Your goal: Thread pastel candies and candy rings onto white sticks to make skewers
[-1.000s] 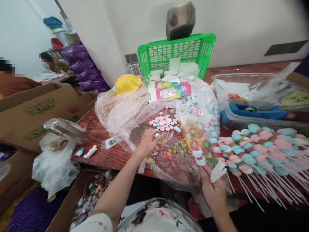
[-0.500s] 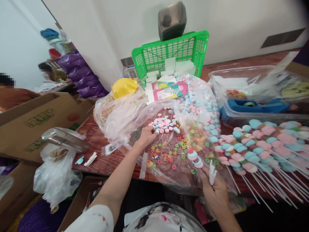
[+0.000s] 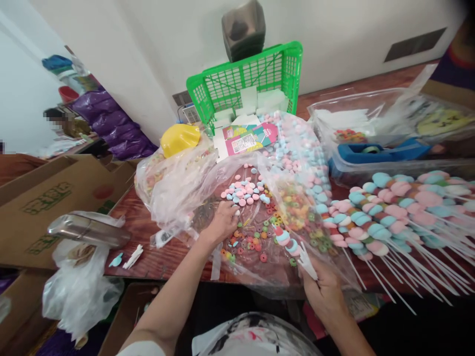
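My left hand is closed at the near edge of a pile of pink and blue marshmallow discs. A small pale bit shows at its fingertips, too small to name. Wrapped round several short white sticks and a marshmallow skewer is my right hand. The skewer carries pink and blue pieces with a red tip, and points up and left. Between the hands, colourful ring-shaped pieces lie scattered on clear plastic.
Finished-looking marshmallow skewers lie heaped on the right, near a blue tape dispenser. A green basket stands behind. On the left are a yellow bowl-like piece, a metal flask and a cardboard box. Other people sit far left.
My left hand has drawn back slightly from the marshmallow pile toward me. The white sticks in my right hand now lean further left. The whole view has shifted a little.
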